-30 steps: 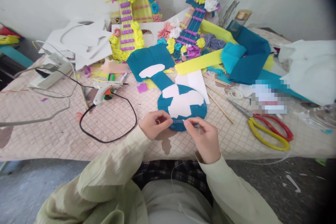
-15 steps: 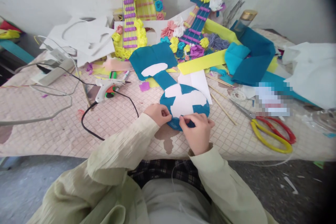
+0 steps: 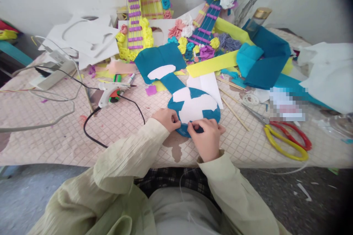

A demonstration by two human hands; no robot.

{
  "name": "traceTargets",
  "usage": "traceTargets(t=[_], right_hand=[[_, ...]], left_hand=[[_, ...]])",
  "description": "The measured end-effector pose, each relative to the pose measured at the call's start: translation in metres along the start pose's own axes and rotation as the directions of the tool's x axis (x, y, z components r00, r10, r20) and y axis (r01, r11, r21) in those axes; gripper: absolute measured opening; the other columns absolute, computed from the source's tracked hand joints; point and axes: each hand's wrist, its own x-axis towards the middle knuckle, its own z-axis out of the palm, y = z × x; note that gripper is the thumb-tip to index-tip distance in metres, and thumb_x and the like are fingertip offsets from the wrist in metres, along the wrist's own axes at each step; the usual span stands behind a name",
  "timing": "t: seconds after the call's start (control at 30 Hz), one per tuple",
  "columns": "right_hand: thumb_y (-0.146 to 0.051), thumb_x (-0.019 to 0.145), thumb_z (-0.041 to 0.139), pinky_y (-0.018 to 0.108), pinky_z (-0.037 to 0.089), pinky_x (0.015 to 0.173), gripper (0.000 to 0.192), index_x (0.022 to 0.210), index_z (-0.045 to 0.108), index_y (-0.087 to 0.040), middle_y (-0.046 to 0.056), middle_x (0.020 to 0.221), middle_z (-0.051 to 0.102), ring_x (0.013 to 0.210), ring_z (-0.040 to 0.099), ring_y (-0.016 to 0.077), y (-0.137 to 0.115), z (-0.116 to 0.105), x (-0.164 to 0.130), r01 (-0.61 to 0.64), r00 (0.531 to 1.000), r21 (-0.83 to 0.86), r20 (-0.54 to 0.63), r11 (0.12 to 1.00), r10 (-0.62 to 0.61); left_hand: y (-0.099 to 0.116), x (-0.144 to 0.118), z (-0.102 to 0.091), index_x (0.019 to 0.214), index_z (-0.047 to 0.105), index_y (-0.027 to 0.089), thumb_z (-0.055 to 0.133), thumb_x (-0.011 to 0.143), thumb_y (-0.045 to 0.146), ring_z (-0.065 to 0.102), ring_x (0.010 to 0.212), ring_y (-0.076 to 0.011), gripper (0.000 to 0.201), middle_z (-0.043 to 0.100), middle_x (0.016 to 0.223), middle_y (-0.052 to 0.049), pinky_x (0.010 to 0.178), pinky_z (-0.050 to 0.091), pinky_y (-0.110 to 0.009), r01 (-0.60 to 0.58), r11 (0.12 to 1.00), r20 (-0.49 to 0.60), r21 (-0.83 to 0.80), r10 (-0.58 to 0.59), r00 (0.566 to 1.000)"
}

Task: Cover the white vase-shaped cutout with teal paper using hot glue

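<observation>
A white guitar-shaped cutout (image 3: 194, 107) lies near the table's front edge, its rim and neck covered with teal crepe paper (image 3: 171, 83). My left hand (image 3: 165, 119) is closed in a pinch on the crepe paper at the near left edge of the round body. Beside it, my right hand (image 3: 206, 137) pinches the same paper near the middle of the front rim, fingers curled. The fingertips cover part of the folded edge. A wider sheet of teal paper spreads beyond the neck around a white oval end (image 3: 162, 72).
To the left, a glue gun (image 3: 109, 93) rests with its black cord curving toward me. Scissors (image 3: 275, 132) and thin wooden sticks (image 3: 234, 114) lie at right. Behind stand decorated paper guitars (image 3: 135, 25); a power strip (image 3: 52, 75) sits far left.
Both hands keep their pinch at the rim of the cutout, with barely any shift. The camera's view has moved very slightly.
</observation>
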Motion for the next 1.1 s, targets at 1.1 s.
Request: traceTargets(t=[1.1], right_hand=[[-0.027,0.080,0.051,0.041,0.020,0.081,0.027,0.103,0.063,-0.036,0.004,0.097,0.054,0.094,0.039,0.0219,0.013,-0.022,-0.007,0.305,0.935,-0.122,0.227,0.945,-0.272]], left_hand=[[-0.019,-0.043,0.028,0.110,0.060,0.027,0.044,0.079,0.026,0.049,0.086,-0.0230,0.035,0.057,0.095,-0.007,0.072,0.034,-0.038,-0.458,0.814,-0.357,0.359,0.572,0.738]])
